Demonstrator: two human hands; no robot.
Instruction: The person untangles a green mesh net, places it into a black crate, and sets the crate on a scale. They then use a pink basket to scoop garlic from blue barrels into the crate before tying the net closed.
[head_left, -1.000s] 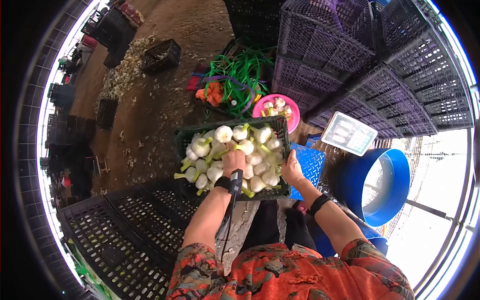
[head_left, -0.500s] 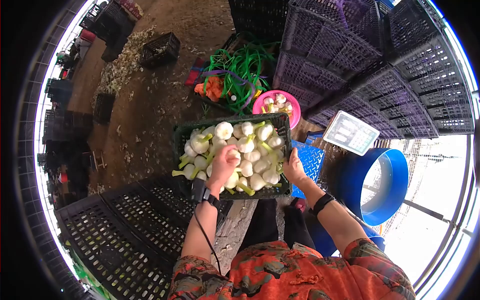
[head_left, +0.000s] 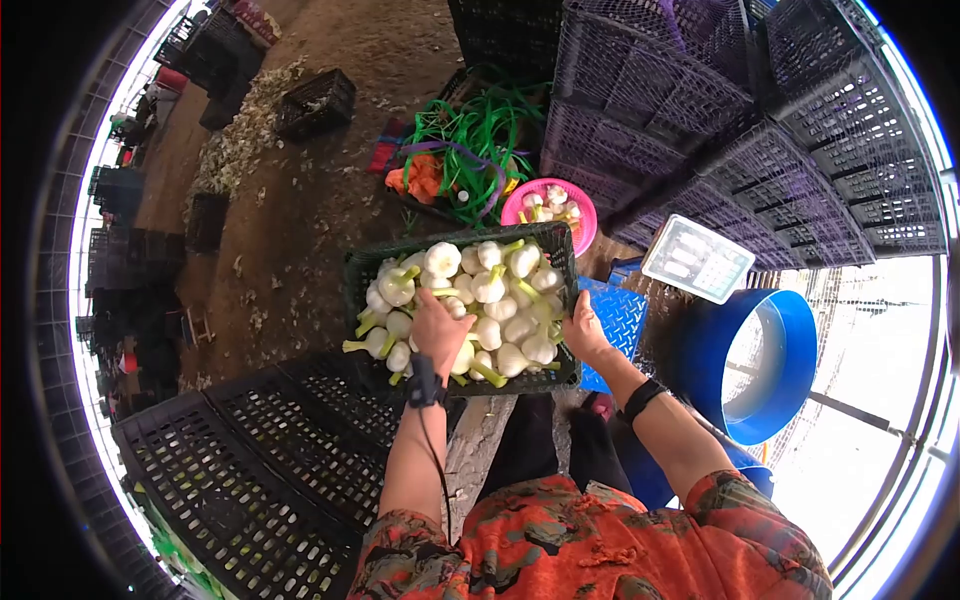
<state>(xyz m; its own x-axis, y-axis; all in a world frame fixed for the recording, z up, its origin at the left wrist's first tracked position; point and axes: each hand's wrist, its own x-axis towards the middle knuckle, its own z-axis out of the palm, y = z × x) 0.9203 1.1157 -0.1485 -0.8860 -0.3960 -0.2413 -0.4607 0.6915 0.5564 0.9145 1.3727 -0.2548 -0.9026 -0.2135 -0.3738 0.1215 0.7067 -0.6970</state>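
A dark plastic crate [head_left: 362,262] full of white garlic bulbs [head_left: 511,360] with short green stems is in front of me. Over the left half of the bulbs, my left hand [head_left: 437,328] has its thumb and index finger around a garlic bulb [head_left: 454,307]; its other fingers are mostly hidden. At the crate's right side, my right hand [head_left: 588,330] is closed on the rim, thumb on top. A black band is on each wrist, with a cable running from the left one.
Right of the crate are a blue textured platform [head_left: 618,310], a scale display [head_left: 697,258] and a blue tub [head_left: 806,375]. Beyond it stand a pink basin [head_left: 511,208] holding garlic, green straps [head_left: 490,125] and stacked dark crates [head_left: 640,130]. More black crates [head_left: 240,490] lie at lower left.
My left hand has turned from a raised pinch to palm-down, with its fingers lower among the bulbs. My right hand has stayed at the crate's rim. The view has shifted slightly.
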